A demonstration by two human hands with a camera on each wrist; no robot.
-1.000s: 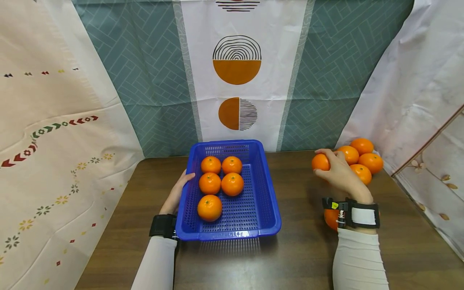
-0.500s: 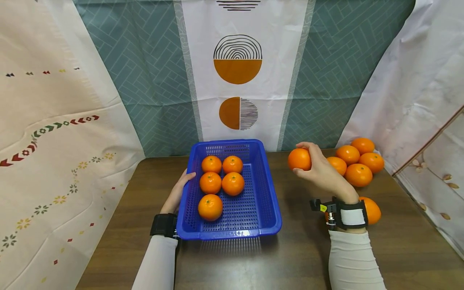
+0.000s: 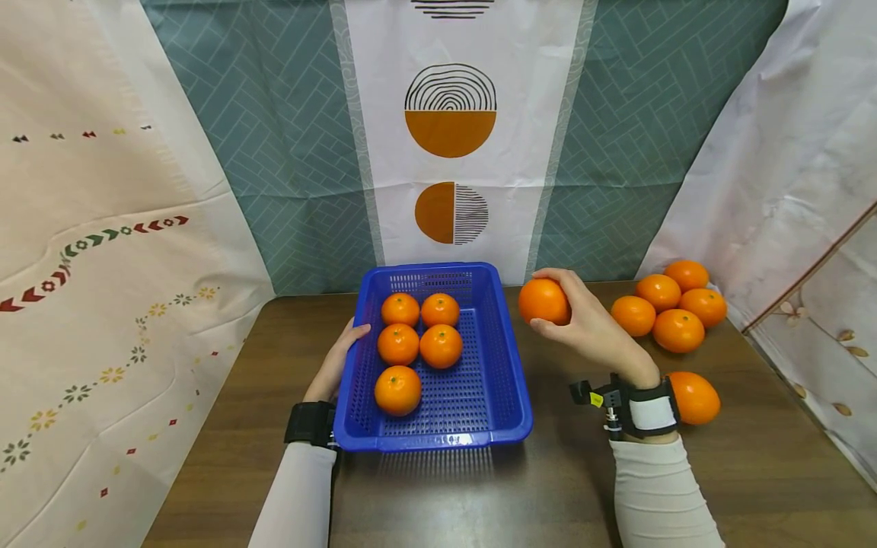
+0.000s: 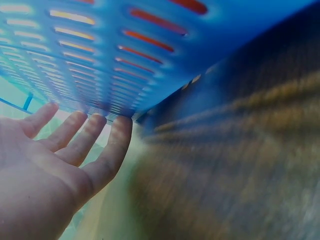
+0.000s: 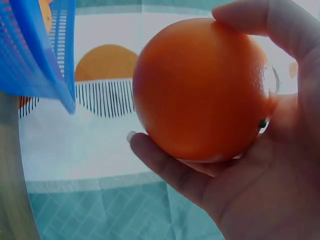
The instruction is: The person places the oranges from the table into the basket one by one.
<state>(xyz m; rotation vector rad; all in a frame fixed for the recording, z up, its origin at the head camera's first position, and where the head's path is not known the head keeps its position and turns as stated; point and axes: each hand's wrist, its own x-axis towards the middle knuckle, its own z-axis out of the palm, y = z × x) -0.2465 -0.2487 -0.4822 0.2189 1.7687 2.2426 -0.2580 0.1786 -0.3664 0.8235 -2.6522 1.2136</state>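
A blue plastic basket (image 3: 510,365) with perforated walls holds several oranges (image 3: 398,390), mostly in its left half. My left hand (image 3: 340,358) grips its left side, the thumb over the rim. In the left wrist view, the fingers (image 4: 112,147) touch the slotted outer wall. My right hand (image 3: 589,323) holds an orange (image 3: 543,301) above the table, just right of the basket's rim. Fingers and thumb curve around this fruit in the right wrist view, where its green stem spot (image 5: 263,123) faces the palm.
Several more oranges (image 3: 678,330) lie grouped at the back right of the brown wooden table (image 3: 562,487). Another orange (image 3: 695,397) sits nearer, partly behind the right wrist strap. Patterned cloth (image 3: 452,152) hangs behind the table.
My right hand has carried its orange leftward, away from the group at the right and close to the basket. My left hand and the basket have stayed in place.
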